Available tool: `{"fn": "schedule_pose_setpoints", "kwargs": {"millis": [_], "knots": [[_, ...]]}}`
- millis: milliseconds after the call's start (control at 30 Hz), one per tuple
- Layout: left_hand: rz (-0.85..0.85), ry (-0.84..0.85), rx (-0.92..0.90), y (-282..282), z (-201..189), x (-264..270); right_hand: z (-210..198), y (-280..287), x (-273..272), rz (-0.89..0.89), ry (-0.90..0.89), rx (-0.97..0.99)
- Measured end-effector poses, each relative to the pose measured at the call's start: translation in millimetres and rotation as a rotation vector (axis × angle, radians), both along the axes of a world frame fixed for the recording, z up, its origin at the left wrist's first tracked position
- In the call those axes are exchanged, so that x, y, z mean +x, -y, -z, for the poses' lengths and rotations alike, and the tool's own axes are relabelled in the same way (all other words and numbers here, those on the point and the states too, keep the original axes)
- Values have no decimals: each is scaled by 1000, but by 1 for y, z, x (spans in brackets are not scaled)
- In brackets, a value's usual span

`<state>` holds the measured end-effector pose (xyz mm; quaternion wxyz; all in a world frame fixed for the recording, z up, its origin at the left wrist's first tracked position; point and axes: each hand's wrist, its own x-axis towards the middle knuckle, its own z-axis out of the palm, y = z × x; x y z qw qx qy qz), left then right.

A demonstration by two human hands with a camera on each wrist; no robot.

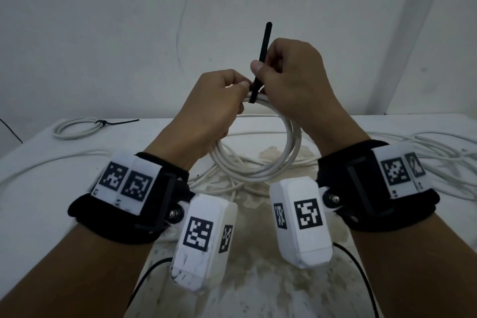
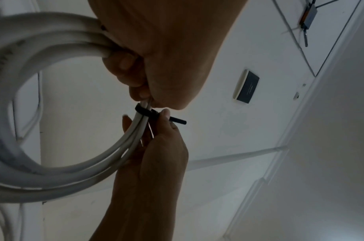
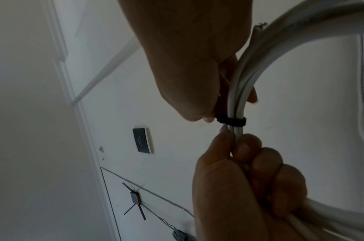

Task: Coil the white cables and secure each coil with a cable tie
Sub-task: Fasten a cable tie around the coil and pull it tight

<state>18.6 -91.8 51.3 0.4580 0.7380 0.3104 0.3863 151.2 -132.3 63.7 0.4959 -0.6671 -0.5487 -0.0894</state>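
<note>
White wall behind, stained bench [image 1: 77, 175] below. My left hand [image 1: 211, 111] grips the coil [image 1: 291, 152] just beside the tie [image 1: 262, 59]; my right hand [image 1: 291, 77] pinches the tie's upright tail. Coil is held above the bench. Cable looks stiff and springy, so I judge gripping beside the tie best. One tied coil [image 1: 77, 128] lies far left.

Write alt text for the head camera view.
Two hands hold a white cable coil above a table: the left hand grips it, the right hand pulls a black cable tie around it.
</note>
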Motion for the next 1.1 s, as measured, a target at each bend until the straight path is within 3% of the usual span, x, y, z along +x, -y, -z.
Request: {"fn": "schedule_pose_setpoints", "kwargs": {"millis": [267,600,733,867,967,1100], "knots": [[-5,-104,163,1,3,3,1,2,3,78,-5,-100],[-38,-240,451,-1,9,5,9,8,5,-190,-628,-207],[-52,-140,301,-4,12,7,11,4,6,-185,-471,-107],[-11,-46,62,-4,10,6,4,10,8,-304,-402,-68],[21,-20,17,0,9,7,5,7,11,-209,-228,-13],[66,-19,37,0,8,5,6,1,11,-124,-142,7]]}}
